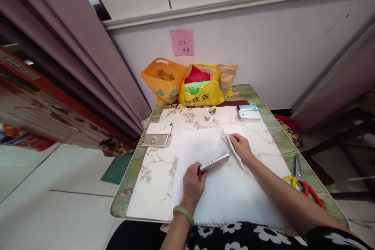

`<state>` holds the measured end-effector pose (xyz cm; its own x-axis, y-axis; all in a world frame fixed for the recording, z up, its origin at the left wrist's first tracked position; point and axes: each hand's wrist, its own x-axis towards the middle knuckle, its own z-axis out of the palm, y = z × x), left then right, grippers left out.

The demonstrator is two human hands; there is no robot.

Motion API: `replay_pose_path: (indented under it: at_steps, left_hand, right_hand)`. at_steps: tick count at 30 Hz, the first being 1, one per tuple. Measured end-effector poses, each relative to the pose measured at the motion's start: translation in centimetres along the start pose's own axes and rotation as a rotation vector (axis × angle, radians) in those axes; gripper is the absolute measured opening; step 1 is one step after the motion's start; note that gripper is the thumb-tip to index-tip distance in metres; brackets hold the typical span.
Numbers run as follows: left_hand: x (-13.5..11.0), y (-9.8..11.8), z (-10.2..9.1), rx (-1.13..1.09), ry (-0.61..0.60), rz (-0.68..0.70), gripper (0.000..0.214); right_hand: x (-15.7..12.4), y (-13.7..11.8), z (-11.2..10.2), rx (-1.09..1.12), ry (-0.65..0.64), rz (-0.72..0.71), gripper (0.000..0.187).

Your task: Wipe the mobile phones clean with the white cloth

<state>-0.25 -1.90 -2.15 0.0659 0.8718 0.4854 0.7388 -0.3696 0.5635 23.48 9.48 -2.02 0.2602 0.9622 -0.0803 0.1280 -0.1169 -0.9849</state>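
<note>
In my left hand (193, 184) is a silver phone (215, 161), gripped at one end and seen mostly edge-on. It is tilted above a white cloth (199, 146) spread in front of me. My right hand (241, 147) pinches the lifted right edge of this cloth between thumb and fingers. A green bangle circles my left wrist. To the left lie a white phone (159, 128) and a gold phone (155, 140) with a round ornament on its back. At the back right, two more phones (249, 115) lie close together.
An orange bag (164, 82) and a stuffed yellow bag (200, 97) stand along the back, beside a brown pouch (227, 76). A small bottle (206, 115) stands on the floral table mat (152, 179). Scissors (299, 175) with yellow and red handles lie at the right edge.
</note>
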Motion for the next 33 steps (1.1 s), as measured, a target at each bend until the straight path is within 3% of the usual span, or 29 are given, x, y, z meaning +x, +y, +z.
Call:
replay_pose_path:
  at_steps: [3,6,9,13,17,20,25,27,31,33]
  left_hand:
    - [0.1,0.0,0.0,0.048,0.037,-0.09,0.01]
    - [0.4,0.2,0.0,0.067,0.02,-0.108,0.01]
    - [0.6,0.3,0.0,0.049,0.006,-0.07,0.011]
    - [0.4,0.0,-0.1,0.011,-0.004,-0.059,0.005]
    - [0.4,-0.2,-0.4,-0.027,0.005,-0.106,0.007]
    - [0.7,0.1,-0.6,-0.055,-0.009,-0.107,0.004]
    - [1.0,0.4,-0.6,-0.035,0.008,-0.076,0.007]
    - [1.0,0.3,-0.5,-0.022,0.012,-0.065,0.008]
    - [0.8,0.1,-0.5,0.013,0.007,-0.052,0.006]
    - [0.7,0.1,-0.5,0.015,0.004,-0.064,0.006]
  right_hand:
    - [0.1,-0.9,-0.2,0.074,0.083,0.026,0.05]
    - [-0.5,-2.6,0.6,0.159,0.135,0.0,0.044]
    - [-2.8,-4.4,2.7,0.121,-0.013,-0.135,0.034]
    - [-7.8,-5.6,6.2,-0.211,-0.304,-0.428,0.02]
    - [-9.9,-5.3,7.5,-0.485,-0.364,-0.673,0.021]
    - [-7.7,-5.0,6.3,-0.612,-0.269,-0.657,0.023]
    - [-3.5,-5.3,4.3,-0.721,-0.086,-0.468,0.024]
    - [-4.3,-5.4,4.8,-0.707,-0.113,-0.483,0.022]
    - [-8.0,-5.2,6.9,-0.61,-0.316,-0.656,0.024]
    - [-8.4,-4.9,7.1,-0.584,-0.321,-0.67,0.025]
